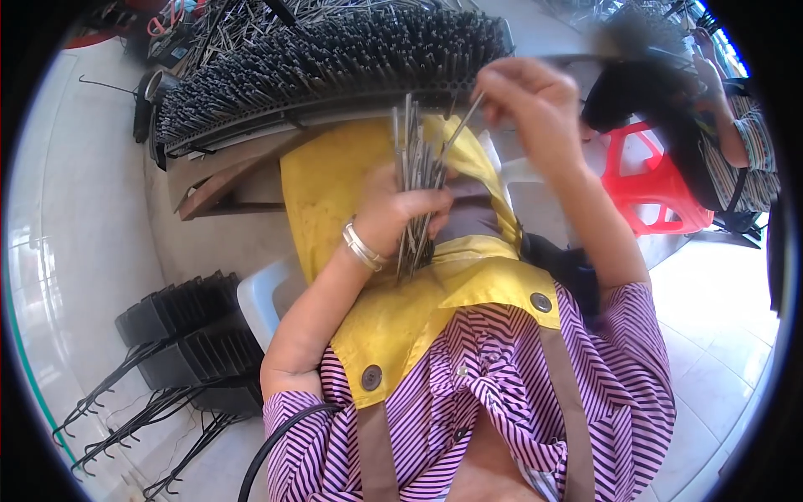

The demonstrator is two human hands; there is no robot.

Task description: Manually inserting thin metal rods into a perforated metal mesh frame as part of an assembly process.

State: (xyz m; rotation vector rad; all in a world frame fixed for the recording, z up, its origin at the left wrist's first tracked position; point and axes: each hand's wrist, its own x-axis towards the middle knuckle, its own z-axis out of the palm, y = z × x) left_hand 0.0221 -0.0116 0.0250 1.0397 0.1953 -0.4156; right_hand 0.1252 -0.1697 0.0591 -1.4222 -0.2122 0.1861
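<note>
My left hand (400, 209) is closed around a bundle of thin grey metal rods (414, 159), held roughly upright over my yellow apron (322, 180). Raised to the right of the bundle, my right hand (531, 96) pinches the upper end of a single thin rod (462, 127). That rod slants down toward the bundle, and its lower end meets the other rods there. The right hand is slightly blurred. Just beyond both hands lies a long black rack (335, 75) packed with many upright dark rods.
Loose rods (242, 33) lie heaped behind the rack. A brown bench frame (222, 188) supports it. Black trays with hooked wires (201, 356) rest on the floor at left. At right, a red plastic stool (657, 188) stands near another person in a striped sleeve (757, 142).
</note>
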